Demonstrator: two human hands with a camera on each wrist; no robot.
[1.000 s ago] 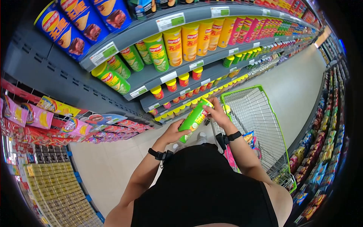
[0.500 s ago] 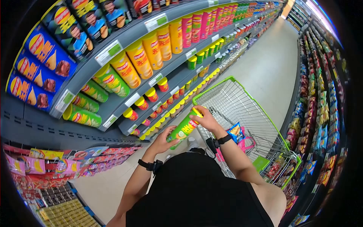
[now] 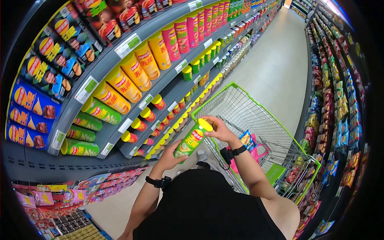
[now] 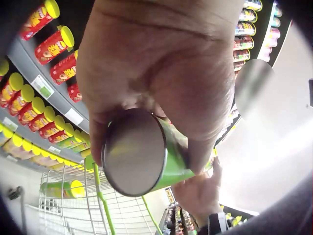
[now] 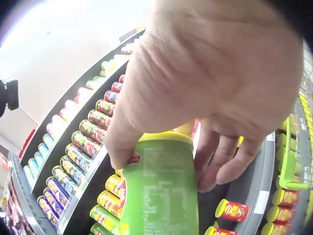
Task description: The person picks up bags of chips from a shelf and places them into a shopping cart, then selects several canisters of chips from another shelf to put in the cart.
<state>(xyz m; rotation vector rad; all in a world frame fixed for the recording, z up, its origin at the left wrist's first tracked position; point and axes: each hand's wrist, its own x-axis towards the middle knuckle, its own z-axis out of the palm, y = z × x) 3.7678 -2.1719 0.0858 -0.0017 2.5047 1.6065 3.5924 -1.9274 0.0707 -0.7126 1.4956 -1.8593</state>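
A green chip can with a yellow lid [image 3: 191,141] is held tilted in front of the body, its printed label facing up in the head view. My left hand [image 3: 168,157] grips the lower end; the can's round base [image 4: 134,152] faces the left wrist camera. Near the lid, my right hand [image 3: 218,130] holds the upper end, thumb on one side and fingers on the other. In the right wrist view the can's back [image 5: 161,188] shows small print, with the right thumb [image 5: 122,142] along its edge.
A green-edged shopping cart [image 3: 250,96] stands just ahead to the right, holding a blue snack bag [image 3: 248,140] and a pink bag [image 3: 261,153]. Shelves [image 3: 132,44] of chip cans line the left. Snack bags [image 3: 340,104] fill the right-hand shelves, with aisle floor [image 3: 272,68] between.
The head view has swung along the shelves, and the cart shows more fully. Both hands keep hold of the can, whose yellow lid now faces the head camera more.
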